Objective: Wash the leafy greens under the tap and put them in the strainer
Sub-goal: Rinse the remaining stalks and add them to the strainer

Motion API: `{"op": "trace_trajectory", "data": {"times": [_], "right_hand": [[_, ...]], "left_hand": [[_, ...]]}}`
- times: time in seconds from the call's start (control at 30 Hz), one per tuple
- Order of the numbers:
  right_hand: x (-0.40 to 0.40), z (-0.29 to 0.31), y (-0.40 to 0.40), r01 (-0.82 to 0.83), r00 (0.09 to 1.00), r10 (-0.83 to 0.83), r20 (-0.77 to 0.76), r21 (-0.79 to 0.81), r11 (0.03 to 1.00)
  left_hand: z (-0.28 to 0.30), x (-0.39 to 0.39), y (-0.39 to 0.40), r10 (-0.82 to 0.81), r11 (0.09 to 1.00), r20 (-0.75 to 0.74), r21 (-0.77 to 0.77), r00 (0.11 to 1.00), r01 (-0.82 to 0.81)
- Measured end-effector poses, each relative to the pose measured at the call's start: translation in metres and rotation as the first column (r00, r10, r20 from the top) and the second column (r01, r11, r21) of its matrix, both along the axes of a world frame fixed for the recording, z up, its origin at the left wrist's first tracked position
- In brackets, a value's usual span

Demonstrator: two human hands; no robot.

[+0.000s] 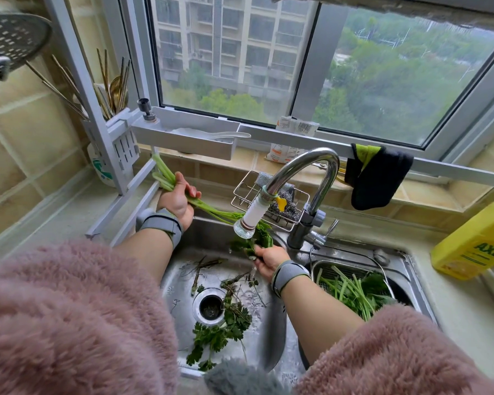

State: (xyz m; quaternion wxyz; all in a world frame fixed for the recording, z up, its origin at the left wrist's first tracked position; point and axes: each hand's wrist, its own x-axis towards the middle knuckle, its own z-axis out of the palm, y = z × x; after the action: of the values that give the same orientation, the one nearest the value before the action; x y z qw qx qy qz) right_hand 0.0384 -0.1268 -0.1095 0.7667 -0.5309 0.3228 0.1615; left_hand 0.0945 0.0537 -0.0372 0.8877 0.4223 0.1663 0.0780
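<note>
head view, the only one i have. centre of the frame: a steel sink (268, 337) under a curved tap (303, 172), whose white nozzle points down and left. my left hand (178, 199), centre left, has its fingers curled round the pale stalk ends of a bunch of greens (211, 209). the bunch slants down to the right, its leaves passing behind and below the nozzle. my right hand (270, 259), just below the nozzle, pinches the wet leaf end; its fingers are closed on the leaves. both wrists wear grey bands, with fluffy pink sleeves in the lower corners.

lower right of centre, the strainer (317, 266) sits in the second basin and already holds washed greens. loose sprigs and root trimmings (226, 317) lie round the drain in the lower middle. a yellow bottle (479, 243) stands at the right edge.

handling, as i judge it: the bunch is light, limp and slippery when wet. the stalks are the firmer part, so i would grip there; the leaves look likely to tear if pulled.

hard to make out: the water stream is barely visible, only a faint trickle by my right hand, so i cannot say how strongly the tap runs. the nozzle hides part of the leaves. my right arm covers the strainer's near edge.
</note>
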Motion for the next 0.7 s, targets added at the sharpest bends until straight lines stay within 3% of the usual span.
{"op": "trace_trajectory", "data": {"times": [0.17,0.23,0.47,0.7], "right_hand": [[0.000,0.006,0.001,0.020,0.999,-0.025,0.027,0.167,0.986],[-0.003,0.008,0.003,-0.010,0.998,0.001,0.070,0.125,0.992],[-0.005,0.007,-0.001,0.120,0.991,-0.126,0.054,0.097,0.988],[-0.006,0.001,-0.004,-0.119,0.993,0.117,-0.024,-0.121,0.985]], "left_hand": [[-0.007,-0.004,0.000,0.000,1.000,-0.008,0.020,1.000,0.000],[-0.008,-0.006,0.000,-0.001,1.000,-0.023,0.028,1.000,0.002],[-0.011,-0.009,0.000,0.014,1.000,-0.050,0.020,0.999,-0.013],[-0.013,-0.015,-0.001,0.030,0.999,-0.065,0.014,0.997,-0.030]]}}
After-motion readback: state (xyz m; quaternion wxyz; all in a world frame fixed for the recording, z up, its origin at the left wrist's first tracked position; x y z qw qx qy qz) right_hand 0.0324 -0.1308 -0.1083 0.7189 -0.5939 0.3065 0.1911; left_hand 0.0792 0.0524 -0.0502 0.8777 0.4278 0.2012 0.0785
